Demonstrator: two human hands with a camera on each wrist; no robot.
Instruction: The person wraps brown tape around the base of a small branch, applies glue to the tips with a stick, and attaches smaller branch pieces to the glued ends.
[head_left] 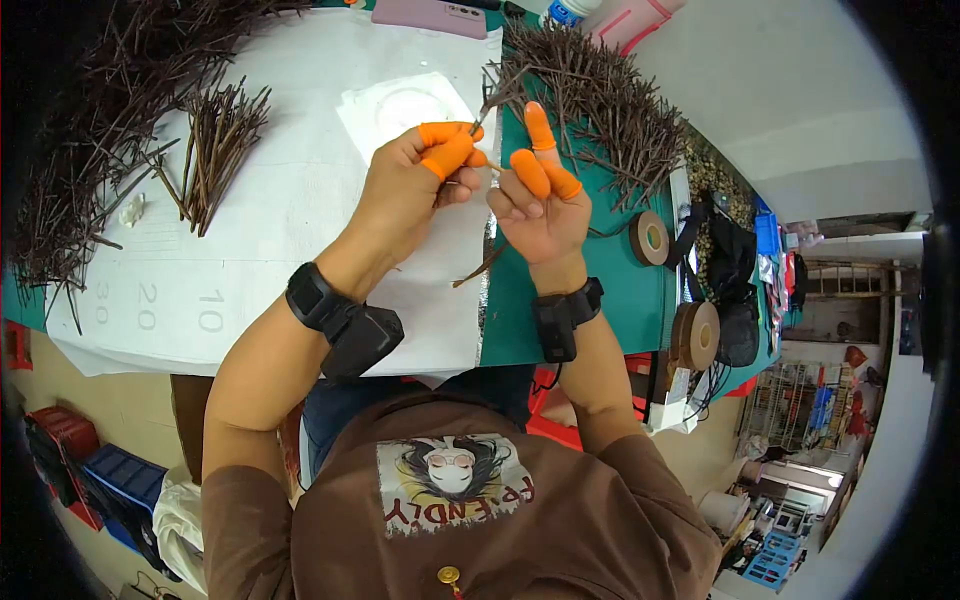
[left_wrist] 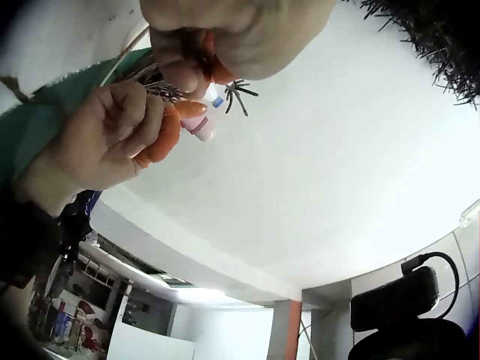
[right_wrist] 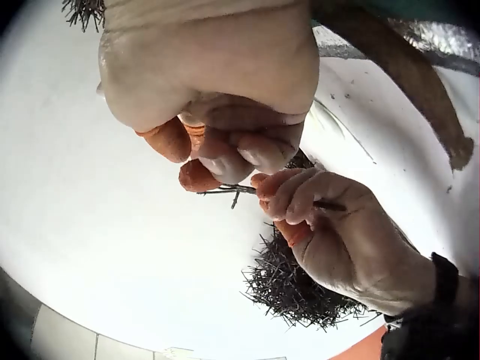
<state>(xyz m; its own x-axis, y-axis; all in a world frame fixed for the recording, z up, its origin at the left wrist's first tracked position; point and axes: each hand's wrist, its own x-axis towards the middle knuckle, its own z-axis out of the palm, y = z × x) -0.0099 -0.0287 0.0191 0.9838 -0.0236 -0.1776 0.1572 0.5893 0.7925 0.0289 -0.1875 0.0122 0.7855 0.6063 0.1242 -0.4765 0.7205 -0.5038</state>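
My left hand (head_left: 405, 180), with orange finger cots, pinches a thin dark twig (head_left: 478, 122) between thumb and fingers. The twig's forked tips (left_wrist: 240, 96) stick out past the fingertips in the left wrist view. My right hand (head_left: 545, 215) is close beside it, palm toward me, the index finger (head_left: 540, 128) raised and the others bent in. A thin brown length shows between the two hands; I cannot tell whether the right fingers grip it. A brown tape strip (right_wrist: 409, 71) passes beneath the right hand, its loose end over the white sheet.
Dark twig heaps lie at the far left (head_left: 110, 90) and back right (head_left: 610, 110). A smaller twig bunch (head_left: 215, 150) is on the white sheet (head_left: 260, 290). Brown tape rolls (head_left: 649, 238) (head_left: 697, 337) stand at the right edge. A phone (head_left: 430, 17) lies at the back.
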